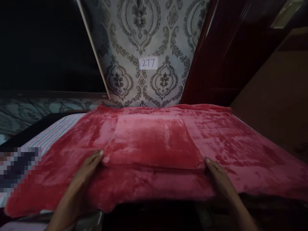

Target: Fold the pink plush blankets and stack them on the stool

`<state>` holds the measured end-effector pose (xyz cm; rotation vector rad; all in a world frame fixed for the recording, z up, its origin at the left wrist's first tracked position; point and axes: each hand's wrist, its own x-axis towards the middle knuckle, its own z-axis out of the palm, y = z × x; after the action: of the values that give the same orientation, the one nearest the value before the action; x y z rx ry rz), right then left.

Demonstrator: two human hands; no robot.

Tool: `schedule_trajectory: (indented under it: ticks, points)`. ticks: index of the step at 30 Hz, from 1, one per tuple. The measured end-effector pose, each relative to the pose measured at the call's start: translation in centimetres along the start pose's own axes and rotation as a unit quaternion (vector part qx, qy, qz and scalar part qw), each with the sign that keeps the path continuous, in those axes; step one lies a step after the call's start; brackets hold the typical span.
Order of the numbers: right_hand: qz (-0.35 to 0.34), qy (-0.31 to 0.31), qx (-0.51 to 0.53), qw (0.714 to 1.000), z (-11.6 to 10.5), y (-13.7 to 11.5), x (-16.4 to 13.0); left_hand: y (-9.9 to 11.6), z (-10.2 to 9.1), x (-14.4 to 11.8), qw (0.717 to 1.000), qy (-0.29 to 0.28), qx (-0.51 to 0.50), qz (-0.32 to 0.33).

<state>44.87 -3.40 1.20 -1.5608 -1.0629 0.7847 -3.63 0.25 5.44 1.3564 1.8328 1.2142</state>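
Note:
A folded red plush cloth (154, 141) lies flat as a neat rectangle on a larger red plush blanket (231, 147). My left hand (90, 163) is closed at its near left corner, thumb up along the edge. At the near right corner, my right hand (218, 171) grips the cloth in the same way. The fingers under both corners are mostly hidden. The near edge of the folded cloth looks slightly raised, with a dark line of shadow beneath it.
Striped fabric (60, 128) shows under the blanket's left side. A large dark screen (50, 48) stands at the back left. Behind are a patterned wall with a paper label (148, 63) reading 277 and dark red glossy furniture (223, 57). A brown panel (276, 86) borders the right.

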Motion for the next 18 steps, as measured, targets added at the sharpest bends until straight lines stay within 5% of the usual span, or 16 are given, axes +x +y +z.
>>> schedule_trajectory:
  ticks: [4, 8, 12, 18]
  points:
    - [-0.066, 0.008, -0.039, 0.997, 0.0, -0.9, 1.6, 1.2, 0.4, 1.6, 0.999, -0.017, -0.013, 0.033]
    - [-0.073, -0.019, -0.066, 0.995, 0.8, -3.1, 4.0, 3.0, 1.6, 3.3, 0.992, -0.091, -0.081, -0.027]
    - [-0.060, -0.080, -0.049, 0.994, 2.5, -5.5, 7.1, 4.8, 2.9, 5.3, 0.961, -0.177, -0.188, -0.102]
    - [0.006, -0.165, 0.013, 0.986, 4.8, -7.8, 11.6, 7.1, 4.7, 8.9, 0.907, -0.235, -0.330, -0.119]
